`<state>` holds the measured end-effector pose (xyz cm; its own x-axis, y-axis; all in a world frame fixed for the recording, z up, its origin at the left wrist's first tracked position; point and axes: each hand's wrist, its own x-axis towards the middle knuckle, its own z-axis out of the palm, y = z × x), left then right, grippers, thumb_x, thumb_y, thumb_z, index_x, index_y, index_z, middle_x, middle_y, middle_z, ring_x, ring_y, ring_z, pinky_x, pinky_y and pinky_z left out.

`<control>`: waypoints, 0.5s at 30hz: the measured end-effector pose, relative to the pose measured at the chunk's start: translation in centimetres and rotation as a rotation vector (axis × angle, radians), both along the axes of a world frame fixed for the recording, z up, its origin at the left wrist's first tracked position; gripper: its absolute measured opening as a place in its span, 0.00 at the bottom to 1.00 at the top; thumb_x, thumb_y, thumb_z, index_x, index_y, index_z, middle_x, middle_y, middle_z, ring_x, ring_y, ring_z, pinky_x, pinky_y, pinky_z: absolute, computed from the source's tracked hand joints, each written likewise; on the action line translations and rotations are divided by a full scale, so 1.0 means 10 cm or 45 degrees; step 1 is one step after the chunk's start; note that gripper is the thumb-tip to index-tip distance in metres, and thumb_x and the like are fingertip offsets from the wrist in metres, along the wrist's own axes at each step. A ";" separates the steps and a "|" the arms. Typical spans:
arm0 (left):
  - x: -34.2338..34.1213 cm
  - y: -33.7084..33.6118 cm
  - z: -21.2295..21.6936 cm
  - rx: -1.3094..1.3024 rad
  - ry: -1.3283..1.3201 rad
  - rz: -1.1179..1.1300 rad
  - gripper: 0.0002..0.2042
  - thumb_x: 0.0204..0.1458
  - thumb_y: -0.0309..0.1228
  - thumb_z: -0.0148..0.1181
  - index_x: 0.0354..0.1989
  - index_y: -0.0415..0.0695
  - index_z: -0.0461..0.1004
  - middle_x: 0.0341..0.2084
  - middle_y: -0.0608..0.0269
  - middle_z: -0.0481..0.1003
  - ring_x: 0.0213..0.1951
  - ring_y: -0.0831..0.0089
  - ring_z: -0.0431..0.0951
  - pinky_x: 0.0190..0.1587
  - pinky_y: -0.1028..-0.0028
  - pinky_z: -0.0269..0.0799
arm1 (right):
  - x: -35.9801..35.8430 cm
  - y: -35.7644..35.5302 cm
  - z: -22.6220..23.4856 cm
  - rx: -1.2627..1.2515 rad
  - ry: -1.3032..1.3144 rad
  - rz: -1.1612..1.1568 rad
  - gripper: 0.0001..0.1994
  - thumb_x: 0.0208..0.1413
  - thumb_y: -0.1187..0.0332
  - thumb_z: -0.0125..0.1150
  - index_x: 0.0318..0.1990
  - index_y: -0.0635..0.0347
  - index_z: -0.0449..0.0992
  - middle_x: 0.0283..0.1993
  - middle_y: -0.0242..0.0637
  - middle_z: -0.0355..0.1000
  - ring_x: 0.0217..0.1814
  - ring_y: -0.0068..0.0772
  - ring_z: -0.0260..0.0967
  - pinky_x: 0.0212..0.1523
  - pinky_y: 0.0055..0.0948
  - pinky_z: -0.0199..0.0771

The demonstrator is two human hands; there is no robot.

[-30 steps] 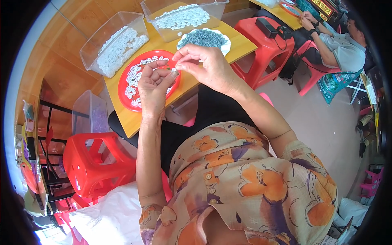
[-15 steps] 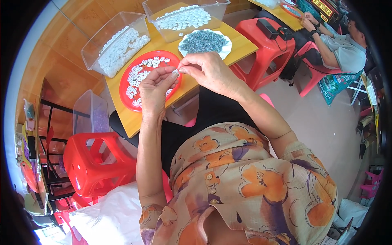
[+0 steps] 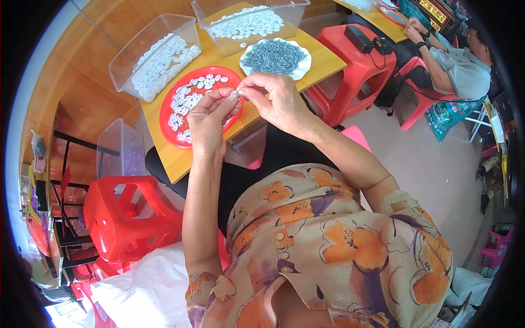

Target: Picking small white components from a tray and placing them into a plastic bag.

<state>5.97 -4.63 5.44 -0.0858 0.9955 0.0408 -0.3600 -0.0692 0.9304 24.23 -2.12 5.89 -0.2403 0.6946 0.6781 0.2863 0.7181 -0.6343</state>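
The left hand [image 3: 206, 117] was raised over the near edge of the tabletop [image 3: 164, 158], its fingers curled and its thumb and forefinger pinched together on a tiny pale piece [image 3: 236, 94]. The right hand [image 3: 276, 98] met it from the other side, fingertips closed on the same small piece, so that both hands touched at the pinch; the piece was too small to tell its exact shape. Just beyond and below the hands lay a red plate [image 3: 169, 117] scattered with small white pieces. Farther back sat a white plate [image 3: 302, 63] heaped with small grey bits. Behind these stood two clear plastic tubs [image 3: 123, 68] holding white pieces. A red stool [image 3: 128, 216] stood at the person's left, and another person in a grey shirt [image 3: 465, 76] sat well apart at the far right.
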 end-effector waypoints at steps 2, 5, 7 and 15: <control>0.00 0.00 -0.02 0.020 -0.034 0.015 0.09 0.60 0.18 0.68 0.47 0.33 0.82 0.39 0.55 0.85 0.37 0.72 0.87 0.43 0.77 0.84 | -0.02 0.00 -0.01 0.007 0.019 0.001 0.04 0.65 0.75 0.67 0.41 0.67 0.82 0.36 0.42 0.83 0.36 0.34 0.84 0.37 0.28 0.82; 0.01 0.00 -0.06 0.016 -0.073 0.024 0.08 0.60 0.18 0.68 0.47 0.33 0.82 0.39 0.55 0.85 0.37 0.72 0.86 0.44 0.76 0.84 | -0.04 -0.01 -0.05 0.026 0.030 -0.015 0.04 0.65 0.75 0.67 0.42 0.67 0.82 0.35 0.41 0.83 0.35 0.31 0.83 0.36 0.28 0.81; 0.02 0.00 -0.07 0.005 -0.083 0.021 0.08 0.60 0.18 0.68 0.47 0.33 0.82 0.39 0.55 0.85 0.37 0.72 0.86 0.44 0.76 0.84 | -0.04 -0.01 -0.07 -0.104 0.096 0.019 0.05 0.65 0.74 0.67 0.43 0.67 0.83 0.35 0.40 0.83 0.34 0.27 0.83 0.35 0.26 0.81; -0.02 0.04 -0.04 0.006 -0.032 0.022 0.09 0.60 0.18 0.68 0.48 0.33 0.81 0.40 0.55 0.85 0.37 0.71 0.87 0.44 0.76 0.84 | -0.01 0.03 -0.03 -0.222 0.092 0.067 0.07 0.67 0.72 0.68 0.44 0.68 0.84 0.35 0.36 0.83 0.33 0.21 0.80 0.36 0.23 0.79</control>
<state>5.78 -4.22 5.00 -0.1038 0.9937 0.0427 -0.3824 -0.0795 0.9206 24.14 -1.82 5.55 -0.2345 0.7909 0.5653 0.2004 0.6083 -0.7680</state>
